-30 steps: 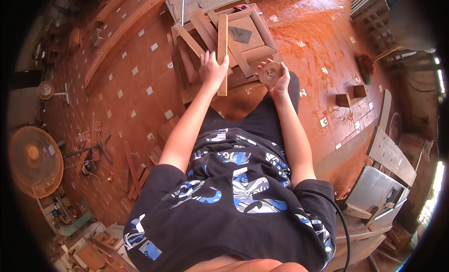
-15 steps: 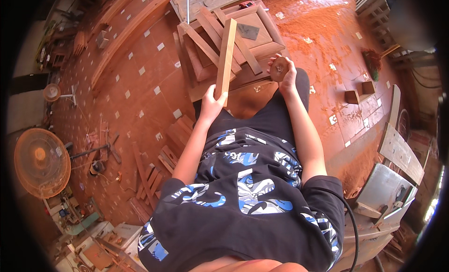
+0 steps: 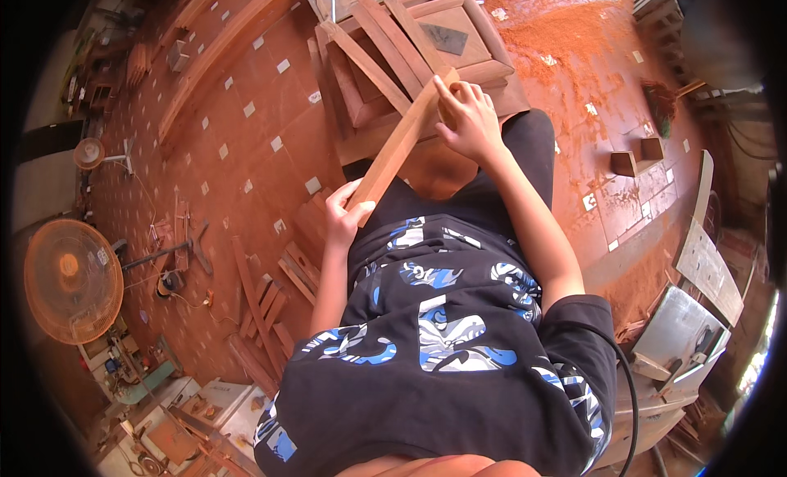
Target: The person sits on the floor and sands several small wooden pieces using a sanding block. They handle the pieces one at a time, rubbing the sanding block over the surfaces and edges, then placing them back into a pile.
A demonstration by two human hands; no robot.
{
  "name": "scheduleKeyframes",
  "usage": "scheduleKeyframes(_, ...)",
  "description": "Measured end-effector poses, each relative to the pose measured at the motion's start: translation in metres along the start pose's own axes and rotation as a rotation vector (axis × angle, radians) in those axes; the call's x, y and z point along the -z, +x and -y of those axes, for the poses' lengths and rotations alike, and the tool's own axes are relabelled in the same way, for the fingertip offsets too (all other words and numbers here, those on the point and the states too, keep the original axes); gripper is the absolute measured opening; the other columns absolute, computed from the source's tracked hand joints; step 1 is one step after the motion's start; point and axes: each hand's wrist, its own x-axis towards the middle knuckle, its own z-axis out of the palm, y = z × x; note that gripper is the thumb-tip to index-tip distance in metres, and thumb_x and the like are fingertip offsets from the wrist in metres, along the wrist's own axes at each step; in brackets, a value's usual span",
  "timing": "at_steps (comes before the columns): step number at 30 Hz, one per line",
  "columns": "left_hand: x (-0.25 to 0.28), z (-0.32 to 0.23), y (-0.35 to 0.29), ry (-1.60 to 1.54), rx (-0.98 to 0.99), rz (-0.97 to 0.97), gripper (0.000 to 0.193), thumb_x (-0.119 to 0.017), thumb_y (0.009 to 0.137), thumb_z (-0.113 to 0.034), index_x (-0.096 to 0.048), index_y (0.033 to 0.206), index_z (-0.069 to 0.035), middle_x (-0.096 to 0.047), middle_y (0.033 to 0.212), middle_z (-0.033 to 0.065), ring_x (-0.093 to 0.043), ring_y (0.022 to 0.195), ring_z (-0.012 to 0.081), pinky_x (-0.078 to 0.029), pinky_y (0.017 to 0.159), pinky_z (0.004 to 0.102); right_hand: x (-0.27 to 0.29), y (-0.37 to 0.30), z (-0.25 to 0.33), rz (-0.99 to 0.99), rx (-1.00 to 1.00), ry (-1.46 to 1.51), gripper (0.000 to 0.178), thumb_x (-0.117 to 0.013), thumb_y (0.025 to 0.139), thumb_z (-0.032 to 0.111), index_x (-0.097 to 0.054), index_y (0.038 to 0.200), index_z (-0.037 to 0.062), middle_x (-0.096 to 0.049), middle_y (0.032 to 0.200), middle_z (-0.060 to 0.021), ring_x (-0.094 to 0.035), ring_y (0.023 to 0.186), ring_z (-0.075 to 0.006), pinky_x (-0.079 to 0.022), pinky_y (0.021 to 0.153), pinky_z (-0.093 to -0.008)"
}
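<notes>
While curled, both hands on wooden strip

The person wears a loose black T-shirt with short, wide sleeves. Across its front there is a large marbled print in blue, white and grey; smaller patches of the same pattern are near the shirt's lower edge, and others lie toward both shoulders. Near this lower edge the cloth makes many wrinkles. Below it are plain black trousers. A thin black cable crosses the right sleeve in a curve. The left hand and the right hand are bare, as are the forearms.
</notes>
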Motion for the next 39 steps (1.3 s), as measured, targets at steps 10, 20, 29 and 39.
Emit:
scheduleKeyframes(10, 0.006, 0.003, -0.011, -0.051, 0.013, -0.1, 0.049, -0.073, 0.074, -0.013, -0.07, 0.118, 0.008, -0.074, 0.109, 0.0121, -0.07, 0.101, 0.0185, -0.052, 0.093, 0.0302, -0.005, -0.012, 0.019, 0.02, 0.054, -0.038, 0.075, -0.073, 0.074, 0.024, -0.058, 0.147, 0.0272, -0.058, 0.124, -0.0143, -0.054, 0.12, -0.0331, -0.044, 0.102, -0.0463)
scheduleKeyframes(20, 0.001, 0.008, -0.014, 0.009, -0.08, -0.133, 0.047, -0.074, 0.074, -0.01, -0.07, 0.117, 0.008, -0.074, 0.109, 0.0124, -0.07, 0.101, 0.0184, -0.052, 0.094, 0.0313, -0.017, -0.006, -0.029, -0.118, -0.247, -0.02, 0.067, -0.069, 0.078, 0.025, -0.061, 0.145, 0.0271, -0.061, 0.12, -0.016, -0.058, 0.114, -0.0357, -0.049, 0.1, -0.0456)
scheduleKeyframes(29, -0.011, -0.01, -0.021, 0.302, -0.245, -0.222, 0.039, -0.074, 0.083, -0.005, -0.071, 0.12, 0.006, -0.076, 0.103, 0.0144, -0.071, 0.091, 0.0165, -0.056, 0.082, 0.0298, -0.017, -0.009, -0.008, -0.067, -0.115, 0.024, 0.075, -0.071, 0.075, 0.023, -0.057, 0.148, 0.0201, -0.058, 0.126, -0.0163, -0.055, 0.118, -0.0355, -0.047, 0.101, -0.0456)
scheduleKeyframes(39, -0.016, -0.022, -0.021, 0.535, -0.461, -0.237, 0.033, -0.072, 0.085, -0.004, -0.073, 0.118, 0.003, -0.072, 0.095, 0.0144, -0.069, 0.084, 0.0235, -0.055, 0.079, 0.0332, -0.005, -0.021, 0.033, 0.036, 0.079, 0.053, 0.077, -0.075, 0.069, 0.021, -0.061, 0.145, 0.0239, -0.057, 0.126, -0.0168, -0.054, 0.12, -0.0354, -0.046, 0.1, -0.0464)
